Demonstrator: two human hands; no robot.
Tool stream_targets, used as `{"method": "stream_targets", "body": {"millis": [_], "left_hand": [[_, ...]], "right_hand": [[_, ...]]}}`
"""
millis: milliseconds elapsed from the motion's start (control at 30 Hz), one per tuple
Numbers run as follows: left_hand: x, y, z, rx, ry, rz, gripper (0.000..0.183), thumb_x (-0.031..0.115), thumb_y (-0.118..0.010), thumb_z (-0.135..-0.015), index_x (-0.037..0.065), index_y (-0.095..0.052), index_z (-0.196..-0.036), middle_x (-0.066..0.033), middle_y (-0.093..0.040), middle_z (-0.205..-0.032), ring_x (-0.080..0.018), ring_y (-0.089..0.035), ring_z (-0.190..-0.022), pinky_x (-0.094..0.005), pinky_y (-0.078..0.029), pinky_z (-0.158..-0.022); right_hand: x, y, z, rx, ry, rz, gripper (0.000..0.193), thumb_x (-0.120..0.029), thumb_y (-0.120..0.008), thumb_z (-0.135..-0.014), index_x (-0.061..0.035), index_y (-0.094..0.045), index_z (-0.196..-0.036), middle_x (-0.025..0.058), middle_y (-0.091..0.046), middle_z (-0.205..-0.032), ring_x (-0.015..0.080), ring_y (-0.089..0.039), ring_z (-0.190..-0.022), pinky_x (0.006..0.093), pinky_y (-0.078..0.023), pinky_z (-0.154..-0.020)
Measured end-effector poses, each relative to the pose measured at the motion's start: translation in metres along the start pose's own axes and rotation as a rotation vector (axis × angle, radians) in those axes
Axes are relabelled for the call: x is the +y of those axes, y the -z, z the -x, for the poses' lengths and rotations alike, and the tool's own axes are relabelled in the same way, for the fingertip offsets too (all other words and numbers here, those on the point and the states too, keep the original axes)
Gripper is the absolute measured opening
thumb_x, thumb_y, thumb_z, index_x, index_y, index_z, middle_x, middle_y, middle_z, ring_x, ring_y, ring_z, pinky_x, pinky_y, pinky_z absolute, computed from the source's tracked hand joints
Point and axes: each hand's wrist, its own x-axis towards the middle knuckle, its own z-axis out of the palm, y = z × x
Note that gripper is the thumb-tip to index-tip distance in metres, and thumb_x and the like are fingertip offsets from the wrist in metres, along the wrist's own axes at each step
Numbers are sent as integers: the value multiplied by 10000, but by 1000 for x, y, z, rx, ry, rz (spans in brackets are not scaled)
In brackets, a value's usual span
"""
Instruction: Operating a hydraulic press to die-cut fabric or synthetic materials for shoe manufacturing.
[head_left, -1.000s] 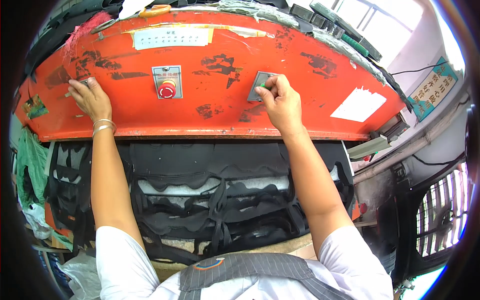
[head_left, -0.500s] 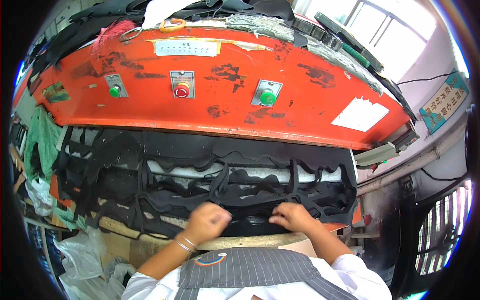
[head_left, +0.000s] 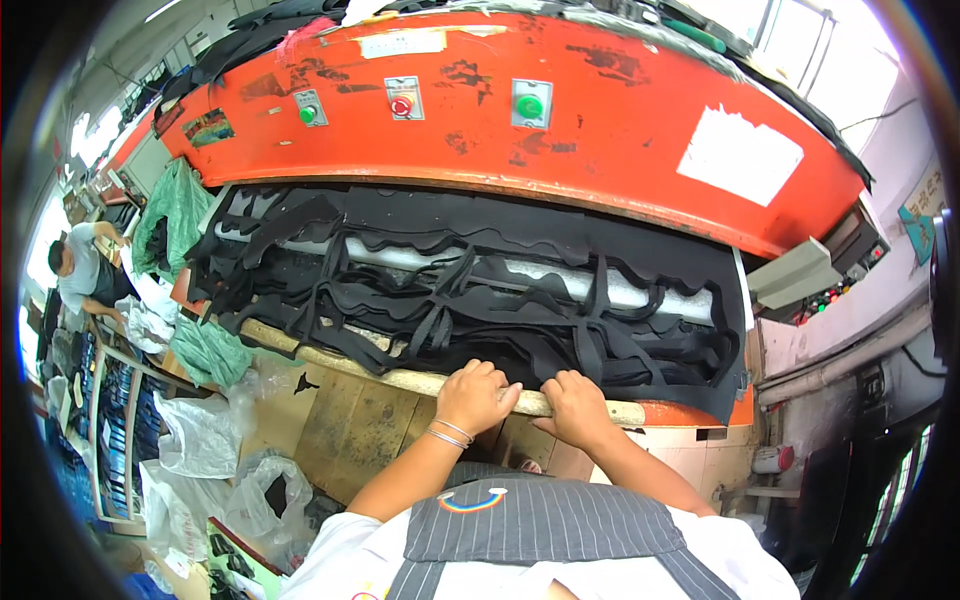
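My left hand and my right hand are side by side at the near edge of the pale, wood-coloured board. Both are closed over this edge, fingers curled on top, thumbs pointing toward each other. The fingertips meet the black cut-out sheet material lying on the board; whether they also pinch it is hidden. This sheet is a web of wavy strips and openings, tangled and layered in front. A light grey surface shows through its gaps.
Behind the sheet stands a red-orange machine with green buttons and a red knob. A switch box juts out at right. Plastic bags and green sacking lie left. Farther left is another person.
Both hands have come closer together and closed over the board's near edge. The view has shifted, showing more of the floor and the person at left.
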Motion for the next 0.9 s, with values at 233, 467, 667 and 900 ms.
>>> {"method": "stream_targets", "body": {"millis": [233,467,667,900], "left_hand": [[-15,18,44,-234,60,220,219,291,-734,-766,81,-710,-709,-61,-630,-707,-231,-605,-713,-326,-492,-627],[-69,58,-65,144,110,258,146,180,-683,-803,37,-696,-830,-119,-662,-826,-284,-636,-804,-360,-500,-730],[-145,17,-153,240,51,66,173,171,-696,-779,75,-693,-923,-91,-656,-1028,-288,-583,-1013,-388,-468,-871],[-165,-8,-168,130,31,-16,157,212,-735,-728,95,-679,-816,-88,-653,-1090,-297,-527,-1110,-421,-395,-944]], "right_hand": [[10,28,4,-490,88,-450,411,-384,-742,-751,-29,-663,-943,145,-656,-862,315,-635,-836,394,-505,-744],[85,66,-87,62,35,-239,238,-273,-622,-862,-58,-666,-955,139,-650,-960,331,-600,-966,418,-483,-834],[134,22,-146,197,-171,97,193,-216,-650,-830,-79,-675,-964,101,-633,-1005,290,-589,-993,385,-473,-888],[146,-12,-142,370,-191,90,131,-189,-686,-783,-68,-650,-818,97,-585,-847,296,-580,-853,415,-458,-781]]}}
